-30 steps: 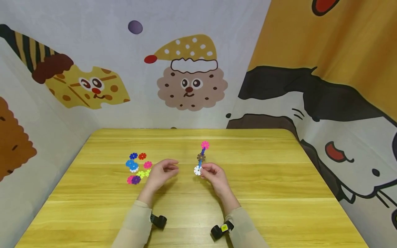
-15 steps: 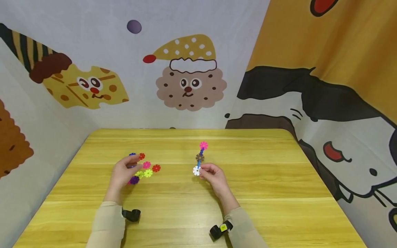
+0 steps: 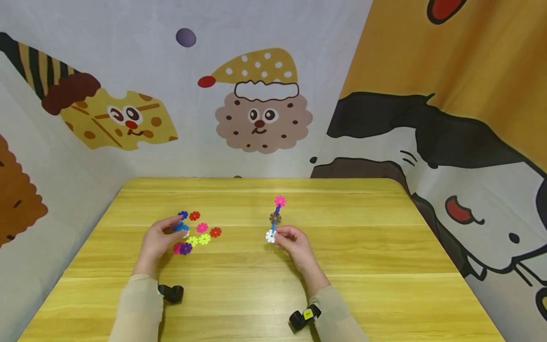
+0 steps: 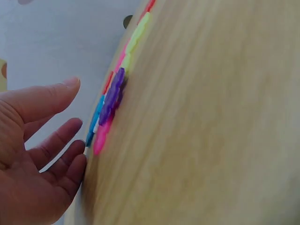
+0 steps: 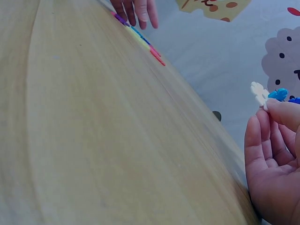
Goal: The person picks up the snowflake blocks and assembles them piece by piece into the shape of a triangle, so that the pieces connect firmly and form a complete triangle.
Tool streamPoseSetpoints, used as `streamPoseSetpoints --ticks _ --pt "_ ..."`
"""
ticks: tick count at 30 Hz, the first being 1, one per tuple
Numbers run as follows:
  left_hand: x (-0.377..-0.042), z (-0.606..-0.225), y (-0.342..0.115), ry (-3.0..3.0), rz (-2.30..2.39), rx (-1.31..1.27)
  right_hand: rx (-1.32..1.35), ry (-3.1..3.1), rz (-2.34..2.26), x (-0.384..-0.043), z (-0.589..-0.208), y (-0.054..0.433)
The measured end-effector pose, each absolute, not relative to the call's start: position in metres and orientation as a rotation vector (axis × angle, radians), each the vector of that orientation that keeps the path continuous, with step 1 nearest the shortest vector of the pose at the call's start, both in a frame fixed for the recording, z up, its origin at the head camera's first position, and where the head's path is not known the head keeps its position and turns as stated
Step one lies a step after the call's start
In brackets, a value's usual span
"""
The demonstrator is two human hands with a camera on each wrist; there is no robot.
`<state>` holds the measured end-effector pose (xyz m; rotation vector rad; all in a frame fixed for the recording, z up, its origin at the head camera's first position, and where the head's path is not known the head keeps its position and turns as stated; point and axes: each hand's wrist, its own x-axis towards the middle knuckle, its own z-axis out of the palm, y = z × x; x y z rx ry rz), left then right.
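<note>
My right hand [image 3: 297, 244] pinches the white snowflake disc [image 3: 271, 236] at the near end of a linked chain, between thumb and fingers. Beyond it the chain runs through a light blue disc [image 3: 274, 227], a brown disc [image 3: 275, 218] and a dark blue disc [image 3: 278, 209] to a pink disc [image 3: 280, 201]. At the left, my left hand [image 3: 153, 242] reaches to the loose discs, fingertips by the stacked light blue discs [image 3: 180, 227]. Its thumb and fingers stand apart in the left wrist view, with nothing between them. A white disc lies partly hidden under the light blue ones.
Around the left hand lie loose snowflake discs: a purple disc [image 3: 185, 248] overlapping a pink one, yellow-green discs [image 3: 204, 239], a red disc [image 3: 215, 232] and several others. The wooden table [image 3: 239, 294] meets a cartoon-printed cloth [image 3: 171, 161] at its back edge.
My left hand has moved left from the table's middle to the loose discs' left side, leaving a red disc in sight. My right hand stays in place, still pinching the chain's white disc.
</note>
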<state>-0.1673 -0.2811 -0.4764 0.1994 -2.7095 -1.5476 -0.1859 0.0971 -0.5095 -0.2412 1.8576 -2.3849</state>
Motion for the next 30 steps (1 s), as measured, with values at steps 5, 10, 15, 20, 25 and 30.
streamPoseSetpoints --ticks 5,10,15,20,25,30 --pt "-0.172 -0.481 -0.285 -2.771 -1.435 0.119 -0.213 1.843 -2.385 -0.187 -0.510 0.097" --pt "-0.175 -0.483 -0.286 -2.810 -1.359 0.107 -0.174 1.851 -2.373 -0.188 -0.510 0.097" --pt "-0.175 -0.485 -0.287 -2.838 -1.329 0.123 -0.177 1.850 -2.363 -0.187 -0.508 0.098" --pt "-0.177 -0.488 -0.288 -2.847 -1.301 0.116 -0.173 1.829 -2.373 -0.186 -0.508 0.097" --pt "-0.177 -0.490 -0.289 -2.831 -1.309 0.138 -0.176 1.817 -2.376 -0.187 -0.508 0.098" --pt "-0.176 -0.491 -0.288 -2.768 -1.362 0.156 -0.175 1.828 -2.362 -0.187 -0.508 0.099"
